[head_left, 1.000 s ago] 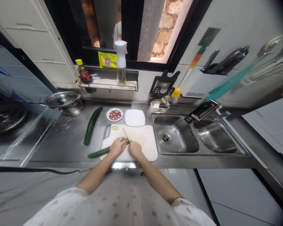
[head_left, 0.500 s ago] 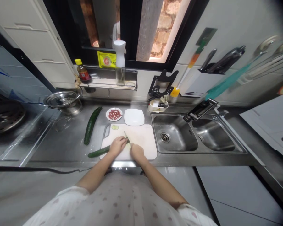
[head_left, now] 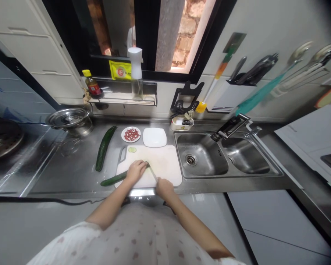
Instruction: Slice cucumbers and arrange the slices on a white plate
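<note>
My left hand [head_left: 135, 170] presses down on a long green cucumber [head_left: 113, 179] that lies across the left edge of the white cutting board [head_left: 165, 163]. My right hand [head_left: 163, 187] grips a knife [head_left: 152, 172] at the board's near edge, blade angled up towards the cucumber's cut end beside my left fingers. One cucumber slice [head_left: 132, 149] lies at the board's far left corner.
A second whole cucumber [head_left: 105, 147] lies on the steel counter to the left. Behind the board stand a small dish of red pieces [head_left: 131, 134] and an empty white plate [head_left: 154, 137]. A double sink [head_left: 201, 158] lies to the right, a lidded pot [head_left: 70, 119] far left.
My right hand has drawn back towards me and to the right with the knife, so the blade now reaches out to the cucumber. My left hand stays on the cucumber.
</note>
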The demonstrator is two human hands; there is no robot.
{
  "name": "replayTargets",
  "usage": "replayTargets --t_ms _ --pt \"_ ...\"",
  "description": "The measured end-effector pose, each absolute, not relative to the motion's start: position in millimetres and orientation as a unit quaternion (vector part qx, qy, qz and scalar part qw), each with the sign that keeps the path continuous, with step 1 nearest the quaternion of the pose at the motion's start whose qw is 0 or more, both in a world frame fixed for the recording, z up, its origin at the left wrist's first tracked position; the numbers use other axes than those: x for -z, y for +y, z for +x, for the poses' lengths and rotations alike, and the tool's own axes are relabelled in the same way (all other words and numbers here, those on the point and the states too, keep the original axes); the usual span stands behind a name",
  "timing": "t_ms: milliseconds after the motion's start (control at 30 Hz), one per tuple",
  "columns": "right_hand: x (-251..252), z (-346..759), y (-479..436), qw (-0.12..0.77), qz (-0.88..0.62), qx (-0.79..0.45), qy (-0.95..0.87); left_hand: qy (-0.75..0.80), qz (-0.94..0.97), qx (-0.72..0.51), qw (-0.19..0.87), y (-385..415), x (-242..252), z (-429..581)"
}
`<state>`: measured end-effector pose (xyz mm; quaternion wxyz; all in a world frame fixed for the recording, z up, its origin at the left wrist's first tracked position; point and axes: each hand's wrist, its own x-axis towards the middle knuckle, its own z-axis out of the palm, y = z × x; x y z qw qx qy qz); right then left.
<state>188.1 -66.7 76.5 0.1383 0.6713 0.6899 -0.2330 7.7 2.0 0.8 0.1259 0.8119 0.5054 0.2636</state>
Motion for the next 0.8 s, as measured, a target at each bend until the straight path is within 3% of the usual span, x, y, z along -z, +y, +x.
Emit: replayTargets --t_ms 467,800 --pt "-96 221 -58 0.156 0.697 0.17 0.679 0.554 0.786 -0.209 0.174 -2 -21 9" --pt "-103 227 -52 0.136 0.7 0.099 0.694 0.617 0.693 -0.335 0.164 0 -34 9"
